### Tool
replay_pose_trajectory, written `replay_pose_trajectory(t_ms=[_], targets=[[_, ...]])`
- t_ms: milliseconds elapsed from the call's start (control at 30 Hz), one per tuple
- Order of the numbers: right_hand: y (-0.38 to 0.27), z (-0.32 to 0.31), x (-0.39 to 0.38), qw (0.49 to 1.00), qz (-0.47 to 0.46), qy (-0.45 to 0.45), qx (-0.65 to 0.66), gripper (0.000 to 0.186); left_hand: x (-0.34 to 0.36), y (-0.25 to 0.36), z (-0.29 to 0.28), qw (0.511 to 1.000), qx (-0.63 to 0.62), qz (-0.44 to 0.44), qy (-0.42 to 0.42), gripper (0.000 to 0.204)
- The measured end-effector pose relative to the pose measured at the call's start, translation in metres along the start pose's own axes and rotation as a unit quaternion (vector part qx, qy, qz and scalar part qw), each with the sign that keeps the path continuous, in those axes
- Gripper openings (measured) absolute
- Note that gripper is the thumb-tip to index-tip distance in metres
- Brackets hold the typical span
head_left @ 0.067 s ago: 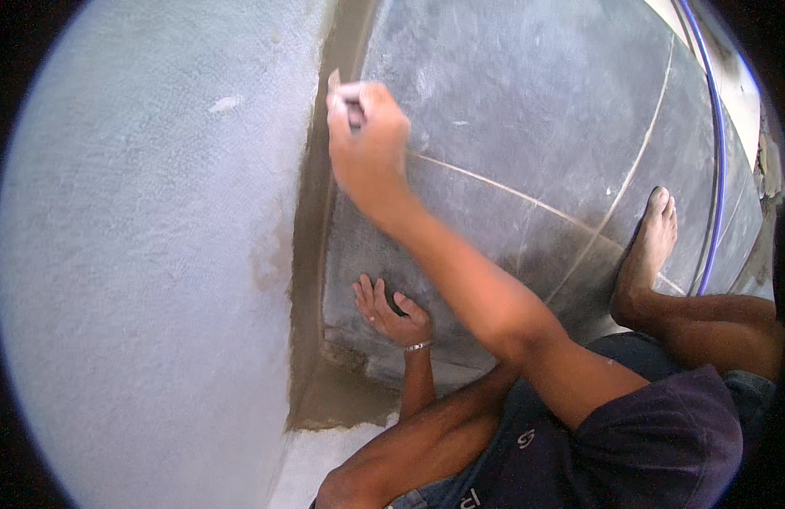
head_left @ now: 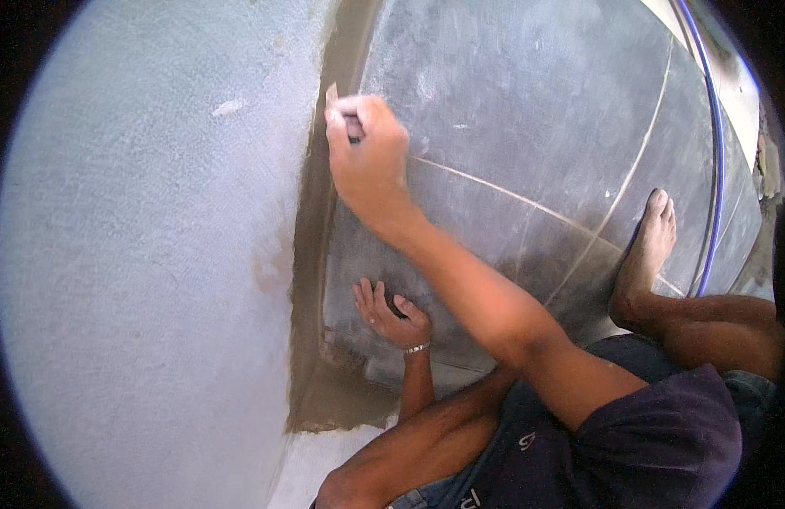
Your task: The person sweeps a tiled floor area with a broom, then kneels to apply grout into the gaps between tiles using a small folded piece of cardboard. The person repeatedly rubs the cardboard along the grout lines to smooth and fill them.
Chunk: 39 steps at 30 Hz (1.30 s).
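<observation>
My right hand (head_left: pixel 368 157) is closed, thumb and fingers pinching a small, thin, light-brown flat piece (head_left: pixel 331 93); its exact kind is unclear. The piece's tip lies over the brown mortar-like strip (head_left: pixel 309 280) that runs along the join of wall and floor. My left hand (head_left: pixel 396 318), with a metal bracelet at the wrist, rests palm down on the dark grey tiled floor (head_left: pixel 511 102). Its fingers are spread and it holds nothing.
A pale grey wall (head_left: pixel 155 254) fills the left side. Light joint lines (head_left: pixel 528 200) cross the tiles. On the right are my bare foot (head_left: pixel 651 242) and a blue hose (head_left: pixel 718 161). The brown strip widens into a patch (head_left: pixel 346 399) near my knee.
My right hand has shifted slightly toward me along the strip, with the thin piece still pinched. The left hand has stayed in place.
</observation>
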State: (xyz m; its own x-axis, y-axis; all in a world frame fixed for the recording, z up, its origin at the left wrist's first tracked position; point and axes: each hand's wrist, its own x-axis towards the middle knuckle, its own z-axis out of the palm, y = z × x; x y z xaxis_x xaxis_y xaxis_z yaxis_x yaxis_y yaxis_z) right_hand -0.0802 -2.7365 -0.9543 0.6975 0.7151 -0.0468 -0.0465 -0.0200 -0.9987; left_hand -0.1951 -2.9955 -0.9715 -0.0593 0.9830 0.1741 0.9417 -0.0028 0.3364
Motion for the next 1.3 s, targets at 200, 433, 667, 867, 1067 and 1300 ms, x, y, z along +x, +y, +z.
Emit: replay_pose_trajectory(t_ms=[200, 433, 667, 867, 1067, 1300], targets=[[0.0, -0.001, 0.001, 1.0, -0.012, 0.014, -0.026, 0.004, -0.002, -0.001, -0.002, 1.0, -0.011, -0.003, 0.004, 0.037], [-0.002, 0.0, 0.018, 0.999, -0.026, 0.019, -0.011, 0.005, 0.0, -0.003, 0.002, 1.0, -0.002, -0.008, 0.0, 0.038], [-0.002, -0.002, 0.028, 0.997, 0.062, -0.008, -0.04, 0.008, 0.001, -0.002, 0.003, 1.0, 0.003, -0.002, 0.014, 0.037], [-0.012, -0.002, 0.04, 1.0, 0.023, -0.001, -0.016, 0.008, 0.001, -0.003, 0.002, 1.0, -0.014, -0.004, 0.008, 0.036], [-0.013, -0.002, 0.052, 0.999, 0.012, 0.027, -0.018, 0.01, -0.002, -0.004, 0.0, 1.0, -0.004, -0.012, -0.014, 0.039], [-0.005, 0.001, 0.062, 0.995, 0.0, 0.044, -0.086, 0.008, 0.001, -0.002, 0.001, 1.0, 0.014, 0.003, -0.002, 0.037]])
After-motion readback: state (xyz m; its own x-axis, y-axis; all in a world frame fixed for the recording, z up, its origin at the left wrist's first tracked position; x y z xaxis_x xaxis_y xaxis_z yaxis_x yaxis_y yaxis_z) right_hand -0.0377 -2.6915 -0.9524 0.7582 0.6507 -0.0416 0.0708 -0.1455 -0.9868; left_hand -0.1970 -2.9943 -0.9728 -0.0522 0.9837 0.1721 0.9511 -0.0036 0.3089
